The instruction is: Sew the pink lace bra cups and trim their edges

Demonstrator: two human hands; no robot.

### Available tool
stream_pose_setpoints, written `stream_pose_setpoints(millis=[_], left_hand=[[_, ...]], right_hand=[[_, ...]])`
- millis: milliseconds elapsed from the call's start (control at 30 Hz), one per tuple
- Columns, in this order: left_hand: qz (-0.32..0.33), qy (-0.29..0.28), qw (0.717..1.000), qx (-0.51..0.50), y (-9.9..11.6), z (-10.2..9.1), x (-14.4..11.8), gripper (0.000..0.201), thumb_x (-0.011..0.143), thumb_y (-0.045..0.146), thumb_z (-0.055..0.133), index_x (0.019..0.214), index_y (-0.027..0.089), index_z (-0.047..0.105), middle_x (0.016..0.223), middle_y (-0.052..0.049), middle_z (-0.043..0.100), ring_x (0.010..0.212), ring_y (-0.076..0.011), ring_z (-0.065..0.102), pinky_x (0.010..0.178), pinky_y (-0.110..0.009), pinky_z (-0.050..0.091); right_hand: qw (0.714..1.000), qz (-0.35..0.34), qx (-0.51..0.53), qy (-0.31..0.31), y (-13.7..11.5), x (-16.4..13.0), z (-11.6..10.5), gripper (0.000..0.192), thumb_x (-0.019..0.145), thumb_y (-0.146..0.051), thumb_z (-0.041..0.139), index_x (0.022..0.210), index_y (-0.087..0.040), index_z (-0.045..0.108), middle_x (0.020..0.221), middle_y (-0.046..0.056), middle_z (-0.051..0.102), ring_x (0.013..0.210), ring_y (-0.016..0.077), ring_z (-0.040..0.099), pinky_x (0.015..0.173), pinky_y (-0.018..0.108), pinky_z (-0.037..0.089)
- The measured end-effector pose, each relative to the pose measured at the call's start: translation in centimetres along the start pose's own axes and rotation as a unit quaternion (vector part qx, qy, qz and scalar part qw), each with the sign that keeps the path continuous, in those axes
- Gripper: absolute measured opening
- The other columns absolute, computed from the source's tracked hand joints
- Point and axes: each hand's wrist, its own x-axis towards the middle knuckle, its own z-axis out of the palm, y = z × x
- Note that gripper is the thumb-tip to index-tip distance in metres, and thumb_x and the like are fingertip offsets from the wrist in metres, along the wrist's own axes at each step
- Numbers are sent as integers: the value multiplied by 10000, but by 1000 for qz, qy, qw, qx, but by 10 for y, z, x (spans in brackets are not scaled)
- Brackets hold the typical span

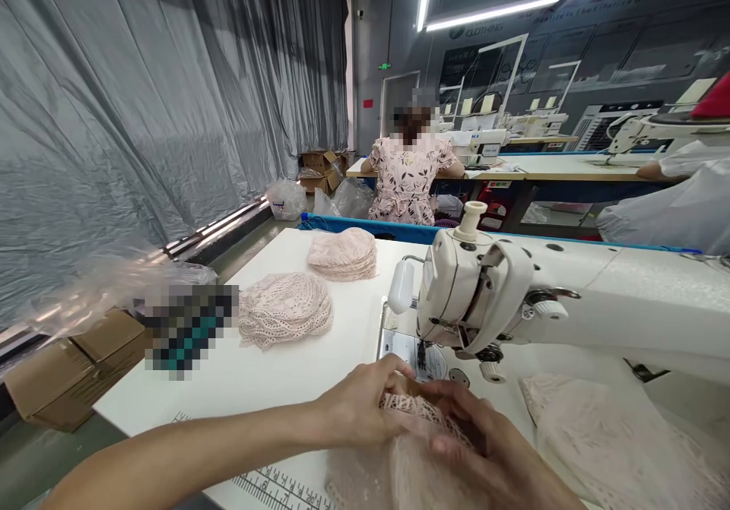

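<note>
While both forearms reach in low over the white counter (256,373), the left hand (357,411) and right hand (484,449) pinch a pale pink lace fabric piece (411,449) with narrow fingers, just before the white sewing machine (513,297). The fabric's lower part is cut off; the needle is hard to see.

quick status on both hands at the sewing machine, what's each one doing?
Left hand: closed on the pink lace fabric, in front of the sewing machine.
Right hand: resting on the same fabric, fingers curled over it; full grip cannot be told.
</note>
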Motion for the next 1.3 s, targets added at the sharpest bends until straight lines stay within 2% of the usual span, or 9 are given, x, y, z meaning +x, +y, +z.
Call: stream_pose_setpoints(millis=[100,200,333,467,567,700,967,1100,1300], left_hand=[[-1,-15,997,-76,1,-4,-1,471,680,135,640,1123,157,482,875,-9,533,734,-124,518,620,-226,422],[16,-35,999,-36,2,-8,-1,478,691,150,638,1154,187,526,937,-25,541,790,-146,526,665,-256,427],[10,-51,998,-19,7,-13,2,624,623,252,737,1208,243,519,1005,-26,575,833,-169,534,715,-281,416],[-33,-32,999,-24,13,-12,9,481,628,434,722,1020,167,642,768,-4,584,692,-135,498,569,-219,358],[-26,-16,999,-34,15,-8,14,265,736,362,627,803,109,664,599,20,512,556,-88,415,489,-199,295],[-41,-20,997,-67,14,-6,22,122,738,217,623,791,109,636,678,9,578,597,-86,477,533,-183,352],[-66,-24,997,5,11,-11,33,323,623,175,712,941,155,655,810,-7,605,730,-150,538,617,-220,405],[-52,-30,997,55,11,-11,32,452,586,391,748,977,178,669,773,-1,604,686,-149,519,559,-213,371],[-39,-5,999,27,7,-6,37,242,776,311,573,847,107,684,663,-12,600,591,-112,493,495,-194,347]], right_hand=[[995,30,85,-49,-4,0,-1,619,588,-611,670,1060,-221,589,871,66,656,820,264,604,700,363,495],[989,61,118,-61,-13,2,-2,405,744,-592,524,866,-217,617,765,46,637,708,217,582,616,309,470],[981,92,158,-64,-24,4,-9,369,797,-547,464,684,-208,556,628,-13,530,584,147,497,539,242,405],[981,105,158,-37,-27,5,-11,381,784,-561,469,631,-213,494,577,-40,424,543,119,421,500,216,359],[983,105,146,-29,-25,4,-9,346,772,-532,473,639,-213,494,576,-44,431,551,121,430,510,214,356],[986,102,135,-14,-20,5,-7,245,754,-453,515,707,-213,536,610,-38,519,598,137,497,553,219,384],[992,98,68,34,-7,7,-6,270,790,-460,497,696,-211,541,586,-22,514,553,143,463,511,246,356],[993,100,58,33,-11,9,-6,289,816,-441,440,689,-214,567,564,-19,513,573,156,485,505,242,346],[992,115,27,49,-8,10,-4,234,767,-445,493,700,-231,557,594,-19,546,590,173,493,542,259,344]])
